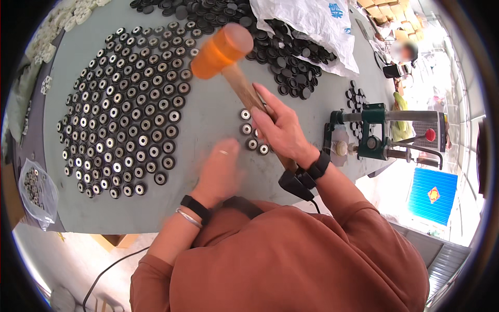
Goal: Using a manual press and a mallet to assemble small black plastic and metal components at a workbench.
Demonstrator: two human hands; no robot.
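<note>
Right hand (280,127) wrapped tight around the wooden handle of a mallet (222,50); orange cylindrical head up in the air, blurred, above and left of the hand. Handle runs diagonally under the palm toward the wrist, which wears a black strap.

Left hand (221,169) blurred, fingers loosely curled, palm down on or just over the grey worktop (208,104); can't tell if it holds anything. Ring on one finger, black band and silver bangle on the wrist.

Small cluster of round black wheels with silver centres (252,136) sits on the worktop between the two hands, touching or just under the right-hand fingers, just right of the left-hand fingertips, below the mallet head.

Left of the mallet head: big field of the same wheels (125,114) laid out in rows. Right of the mallet head: pile of black discs (291,62), partly under a white plastic bag (306,26). Far right of the mallet, at worktop edge: green hand press (377,135) with red knob. Far lower left: clear bag of small parts (36,190).
</note>
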